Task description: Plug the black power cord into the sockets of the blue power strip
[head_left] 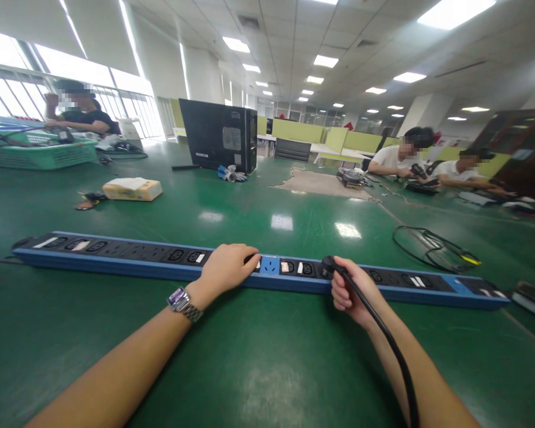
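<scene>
A long blue-and-black power strip lies across the green table in front of me, with rows of black sockets and one blue socket section near its middle. My left hand, with a metal watch on the wrist, grips the strip just left of that blue section. To the right of it, my right hand is closed around a black plug, which is at a socket on the strip's top face. Whether it is fully seated cannot be made out. Its thick black cable runs down over my right forearm.
Beyond the strip are a tissue pack, a black computer case, gloves and a green basket. A coiled black cable lies at right. Other people sit around the table's far sides.
</scene>
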